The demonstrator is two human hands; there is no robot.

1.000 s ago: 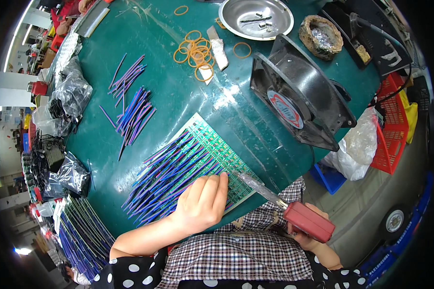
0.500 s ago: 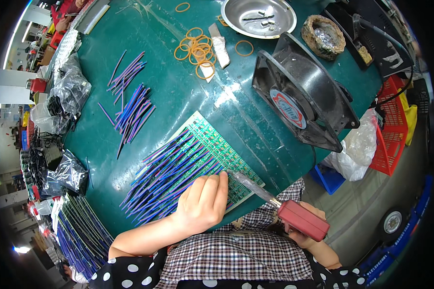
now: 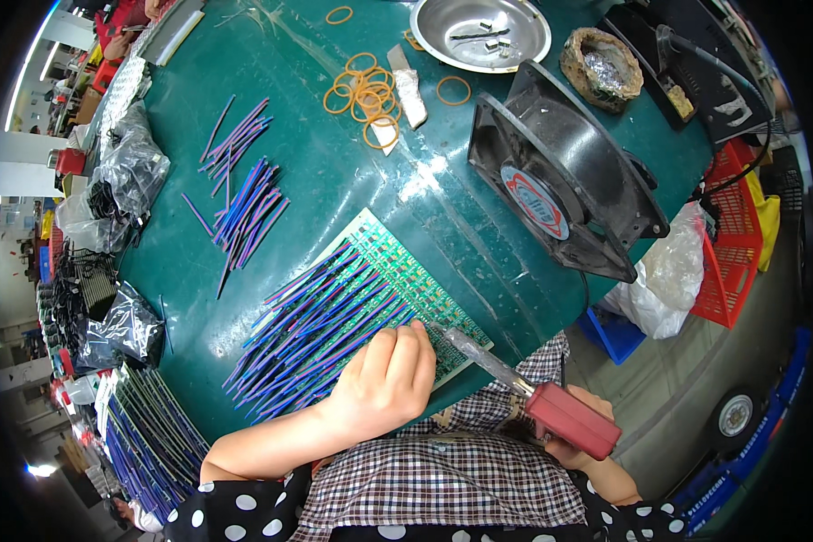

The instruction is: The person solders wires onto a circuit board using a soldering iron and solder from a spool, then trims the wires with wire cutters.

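Note:
A green panel of small circuit boards (image 3: 425, 289) lies at an angle near the table's front edge. Rows of blue and purple wires (image 3: 316, 316) run across it and stick out past its left side. My left hand (image 3: 384, 375) rests over the panel's lower part, fingers curled and pinched at a wire; the wire is mostly hidden under the hand. Closed around the red handle of a soldering iron (image 3: 574, 420), my right hand (image 3: 596, 406) is partly covered by it. The iron's greyish shaft points up-left, its tip just right of my left fingertips at the board.
Loose wires (image 3: 248, 208) lie left of the panel. Rubber bands (image 3: 366, 90) and a metal bowl (image 3: 515, 65) sit farther back. A black fan (image 3: 560, 181) stands at right. Bundled wired boards (image 3: 149, 443) are at lower left; a red crate (image 3: 732, 244) stands beyond the table.
My left hand has shifted slightly right, its fingers curling more at the board. The soldering iron has moved slightly right and down. The view has shifted a little.

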